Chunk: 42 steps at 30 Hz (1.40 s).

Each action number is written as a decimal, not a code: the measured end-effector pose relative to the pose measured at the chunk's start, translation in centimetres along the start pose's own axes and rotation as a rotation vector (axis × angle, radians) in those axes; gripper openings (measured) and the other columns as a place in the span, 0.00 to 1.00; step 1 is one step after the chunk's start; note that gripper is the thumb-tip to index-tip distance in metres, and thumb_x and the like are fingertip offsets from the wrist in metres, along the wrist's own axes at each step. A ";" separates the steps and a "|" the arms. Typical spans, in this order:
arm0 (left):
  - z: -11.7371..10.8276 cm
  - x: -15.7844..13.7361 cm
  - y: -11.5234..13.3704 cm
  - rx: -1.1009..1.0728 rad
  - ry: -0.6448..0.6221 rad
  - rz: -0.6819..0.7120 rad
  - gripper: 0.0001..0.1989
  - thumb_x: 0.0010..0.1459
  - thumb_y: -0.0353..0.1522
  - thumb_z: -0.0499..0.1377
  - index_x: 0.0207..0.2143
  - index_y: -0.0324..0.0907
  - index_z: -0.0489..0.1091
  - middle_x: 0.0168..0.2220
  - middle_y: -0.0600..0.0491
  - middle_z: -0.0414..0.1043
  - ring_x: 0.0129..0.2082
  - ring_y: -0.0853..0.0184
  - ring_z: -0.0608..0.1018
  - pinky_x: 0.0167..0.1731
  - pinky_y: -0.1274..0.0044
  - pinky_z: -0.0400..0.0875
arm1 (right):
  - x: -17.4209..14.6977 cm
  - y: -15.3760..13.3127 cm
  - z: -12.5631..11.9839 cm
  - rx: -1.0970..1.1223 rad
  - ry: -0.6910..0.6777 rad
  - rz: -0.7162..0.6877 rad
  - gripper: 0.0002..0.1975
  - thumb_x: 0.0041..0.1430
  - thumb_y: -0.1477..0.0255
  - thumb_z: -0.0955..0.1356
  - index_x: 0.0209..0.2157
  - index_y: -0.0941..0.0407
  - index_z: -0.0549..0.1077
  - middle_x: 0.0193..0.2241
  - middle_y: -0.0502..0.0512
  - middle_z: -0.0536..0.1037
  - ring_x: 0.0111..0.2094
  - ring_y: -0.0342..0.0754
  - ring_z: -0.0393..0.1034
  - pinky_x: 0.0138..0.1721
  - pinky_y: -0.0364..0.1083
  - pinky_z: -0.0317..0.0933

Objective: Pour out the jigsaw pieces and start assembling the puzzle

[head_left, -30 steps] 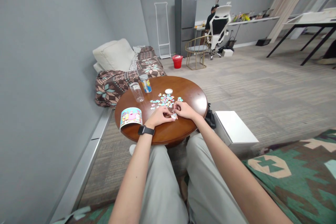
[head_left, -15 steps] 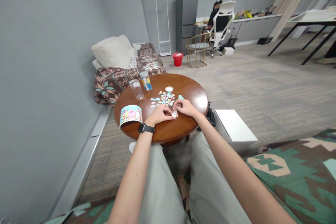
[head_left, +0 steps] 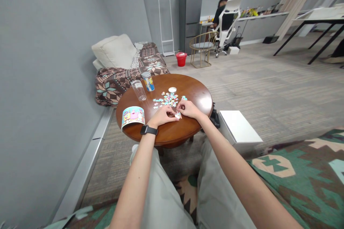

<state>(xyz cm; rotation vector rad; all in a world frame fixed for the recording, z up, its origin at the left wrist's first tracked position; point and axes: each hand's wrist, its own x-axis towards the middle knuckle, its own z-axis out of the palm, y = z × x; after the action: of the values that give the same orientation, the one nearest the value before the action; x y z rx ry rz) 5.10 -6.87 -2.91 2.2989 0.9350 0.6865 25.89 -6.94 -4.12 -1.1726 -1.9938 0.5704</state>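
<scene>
On the round wooden table, a small cluster of jigsaw puzzle pieces point(head_left: 177, 115) lies between my two hands. My left hand point(head_left: 163, 115), with a black watch on its wrist, curls round the cluster's left side, thumb and fingers touching its edge. From the right, my right hand point(head_left: 187, 108) pinches a puzzle piece at the cluster's top; the fingers partly hide it. Just beyond my hands spreads a pile of loose puzzle pieces point(head_left: 170, 99), mostly light blue, pink and white. A curved picture card point(head_left: 133, 115) with cartoon figures stands left of my left hand.
Toward the table's point(head_left: 193, 89) back left stand a clear glass point(head_left: 139, 90) and a cartoon-printed tin point(head_left: 148, 81). A round white lid point(head_left: 172, 89) lies behind the pile. A white box point(head_left: 240, 126) sits right of the table. Farther off, a person point(head_left: 219, 16) sits by an office chair.
The view has shifted slightly. Both hands stay at the cluster, with only small finger movement; the card, glass and tin stay where they were.
</scene>
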 end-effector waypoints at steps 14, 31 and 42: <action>0.1 -0.1 0.2 0.010 0.043 0.000 0.14 0.48 0.42 0.71 0.31 0.42 0.77 0.34 0.53 0.71 0.33 0.67 0.73 0.37 0.74 0.69 | -0.2 2.7 0.5 -0.206 0.453 0.205 0.08 0.55 0.79 0.65 0.31 0.56 0.76 0.33 0.57 0.71 0.36 0.51 0.68 0.44 0.51 0.65; 0.4 0.2 -0.1 0.089 0.199 -0.059 0.03 0.57 0.32 0.60 0.33 0.42 0.70 0.27 0.57 0.64 0.29 0.68 0.68 0.33 0.75 0.63 | -0.3 2.2 0.6 -0.234 0.251 0.105 0.02 0.55 0.74 0.69 0.29 0.55 0.72 0.32 0.56 0.74 0.38 0.52 0.69 0.44 0.51 0.64; 0.4 0.2 -0.1 0.080 0.196 -0.074 0.04 0.56 0.26 0.57 0.34 0.41 0.70 0.26 0.58 0.62 0.27 0.70 0.66 0.30 0.77 0.60 | -0.3 1.5 -0.1 0.091 0.145 0.066 0.07 0.55 0.67 0.67 0.30 0.55 0.76 0.27 0.52 0.77 0.27 0.46 0.67 0.34 0.47 0.63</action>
<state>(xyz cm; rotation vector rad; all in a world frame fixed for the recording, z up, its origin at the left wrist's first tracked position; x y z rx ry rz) 5.48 -6.77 -3.17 2.2830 1.1505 0.8691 26.84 -6.49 -5.19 -1.1929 -1.7942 0.5863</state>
